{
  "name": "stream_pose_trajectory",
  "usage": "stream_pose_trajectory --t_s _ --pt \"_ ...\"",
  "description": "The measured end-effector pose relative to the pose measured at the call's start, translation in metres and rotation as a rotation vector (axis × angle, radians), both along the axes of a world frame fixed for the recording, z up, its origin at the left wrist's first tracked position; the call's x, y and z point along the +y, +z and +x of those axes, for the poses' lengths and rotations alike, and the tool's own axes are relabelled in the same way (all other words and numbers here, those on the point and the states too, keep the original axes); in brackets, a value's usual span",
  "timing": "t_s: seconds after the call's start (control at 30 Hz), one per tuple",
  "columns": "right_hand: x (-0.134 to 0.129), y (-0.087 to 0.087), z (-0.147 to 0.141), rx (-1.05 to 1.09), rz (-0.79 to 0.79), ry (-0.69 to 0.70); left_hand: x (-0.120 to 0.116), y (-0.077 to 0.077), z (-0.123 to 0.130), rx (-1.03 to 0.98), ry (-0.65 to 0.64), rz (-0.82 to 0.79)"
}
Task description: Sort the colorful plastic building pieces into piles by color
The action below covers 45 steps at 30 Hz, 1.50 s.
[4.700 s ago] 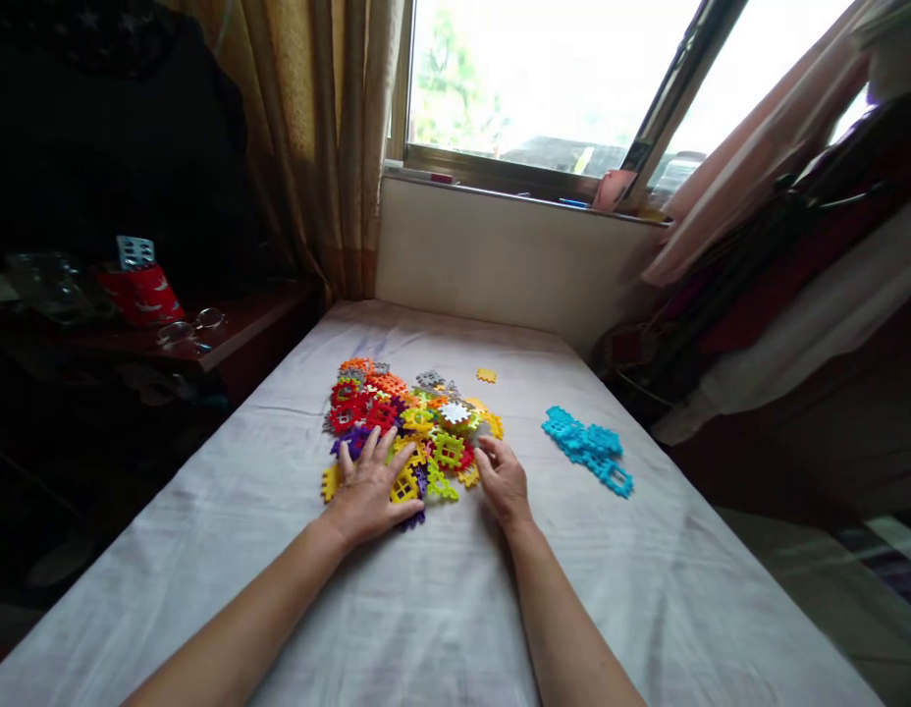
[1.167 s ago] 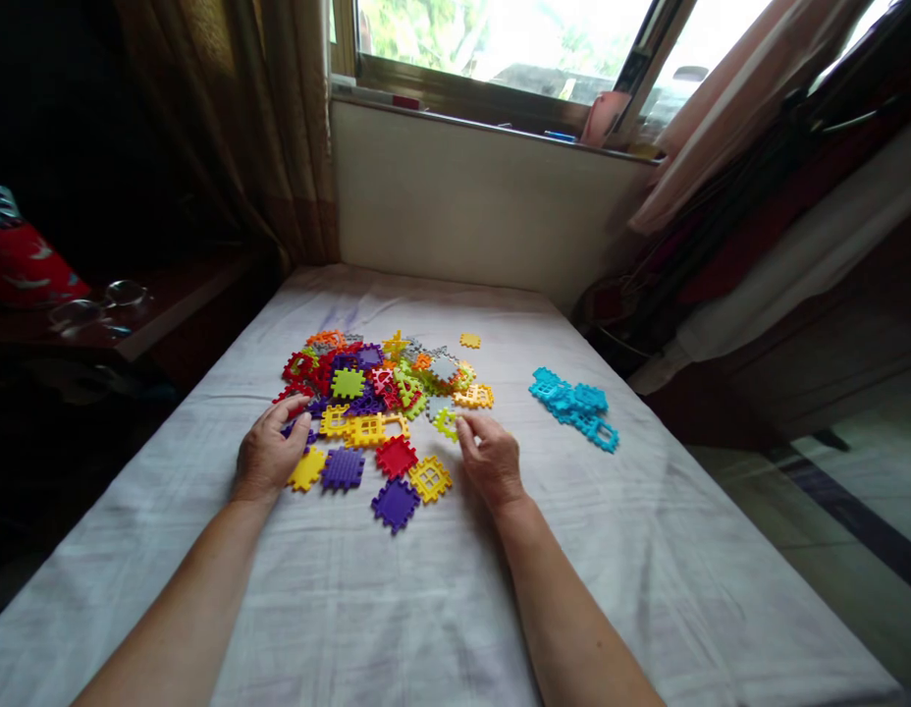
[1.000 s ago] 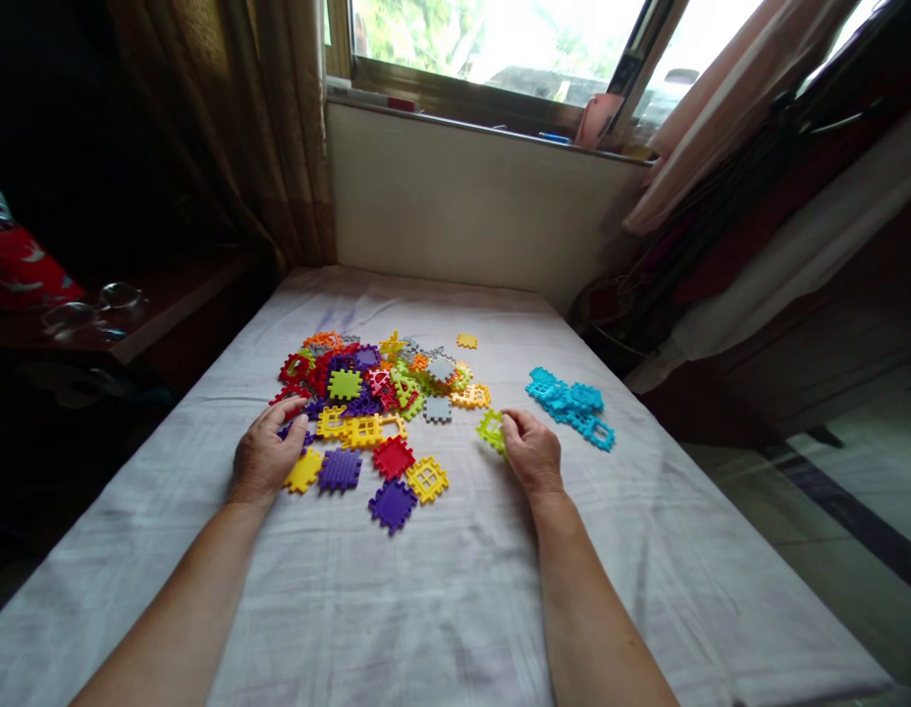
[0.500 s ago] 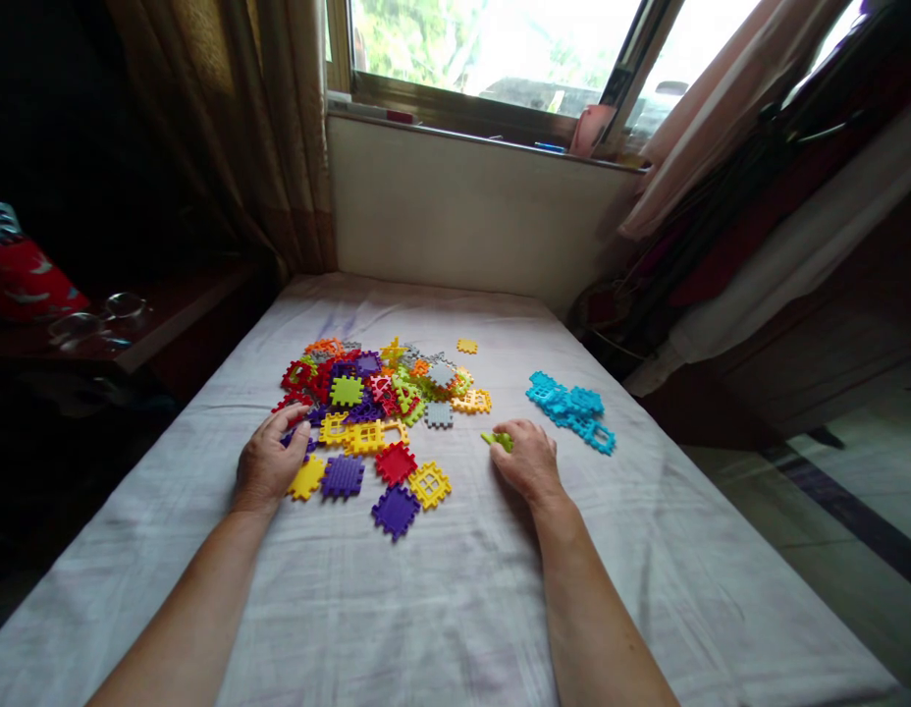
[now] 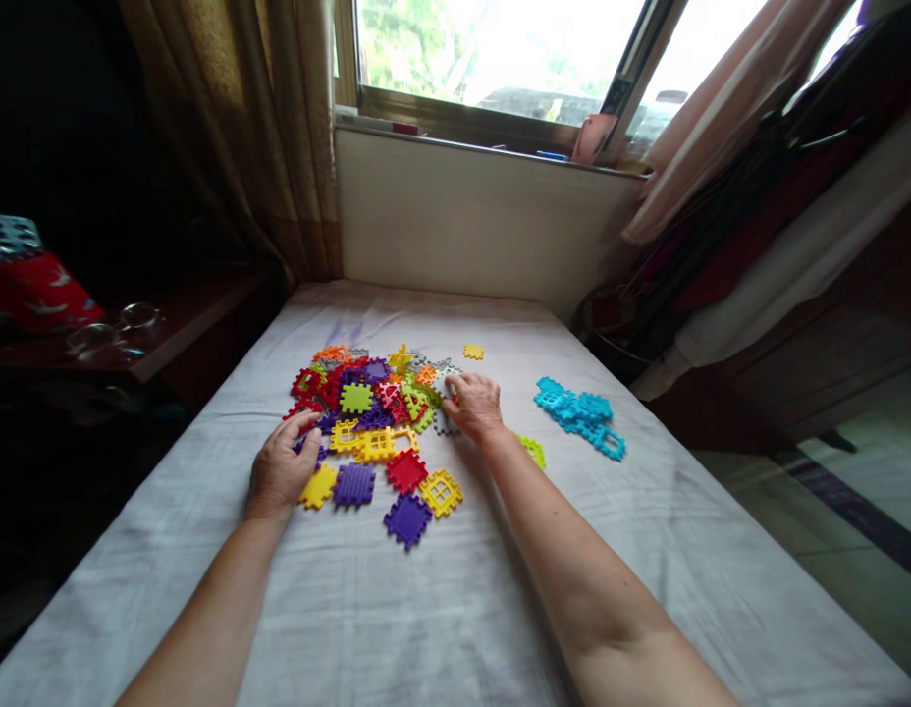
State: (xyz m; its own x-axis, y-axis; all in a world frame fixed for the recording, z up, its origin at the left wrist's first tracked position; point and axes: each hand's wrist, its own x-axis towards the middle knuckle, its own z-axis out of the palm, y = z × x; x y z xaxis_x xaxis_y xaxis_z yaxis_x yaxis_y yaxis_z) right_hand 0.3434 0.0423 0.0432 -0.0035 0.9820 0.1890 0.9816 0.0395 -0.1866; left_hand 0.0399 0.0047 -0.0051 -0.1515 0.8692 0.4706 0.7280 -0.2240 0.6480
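A mixed pile of coloured notched plastic tiles lies on the sheet, with a green tile [image 5: 356,398] on top. My left hand [image 5: 283,466] rests at the pile's left edge, fingers apart, beside a yellow tile [image 5: 319,485] and over part of a purple one. My right hand [image 5: 474,405] reaches to the pile's right side, its fingers bent at the grey tiles; what its fingertips hold, if anything, is hidden. A lime green tile [image 5: 533,451] lies right of my right forearm, partly covered by it. Nearer me are a red tile [image 5: 406,471] and a purple tile [image 5: 408,519].
A group of blue tiles [image 5: 580,412] lies on the right of the bed sheet [image 5: 397,628]. One yellow tile [image 5: 473,352] sits behind the pile. Glasses [image 5: 117,332] and a red item [image 5: 39,293] stand on the side table at left.
My right hand has let go of the lime green tile and moved left and away from me to the pile. The left hand stays at the pile's edge. The view has shifted slightly.
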Motion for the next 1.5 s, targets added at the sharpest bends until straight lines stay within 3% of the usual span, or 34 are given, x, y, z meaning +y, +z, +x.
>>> stream_pose_trajectory --t_s 0.17,0.3,0.37,0.43,0.53,0.67,1.0,1.13,1.27,1.5 --pt "-0.046 -0.013 -0.003 0.123 0.134 0.136 0.0 0.0 0.001 -0.001 -0.002 0.001" --pt "-0.083 -0.014 -0.008 0.225 0.082 0.258 0.0 0.0 0.001 0.005 0.002 -0.001" --pt "-0.091 -0.012 -0.009 0.269 0.027 0.394 -0.001 0.001 0.001 0.011 0.004 -0.007" --pt "-0.089 -0.008 -0.01 0.323 0.038 0.444 -0.001 0.002 0.001 0.016 0.004 -0.012" --pt "-0.074 -0.005 -0.011 0.333 0.083 0.263 -0.001 0.003 0.002 0.016 0.002 -0.013" --pt "-0.051 -0.007 -0.02 0.177 0.038 0.068 -0.001 0.003 0.002 0.018 -0.003 -0.013" --pt "-0.031 -0.004 -0.038 0.03 -0.072 0.077 0.0 0.002 0.003 0.031 0.003 -0.008" --pt "-0.036 0.002 -0.036 0.032 0.008 0.103 0.0 0.002 0.002 0.019 -0.002 -0.013" --pt "-0.048 0.007 -0.029 0.015 -0.03 0.075 0.0 0.002 0.002 0.013 -0.005 -0.018" --pt "-0.073 -0.004 0.007 0.33 0.033 -0.032 0.0 0.003 0.003 0.02 -0.006 -0.016"
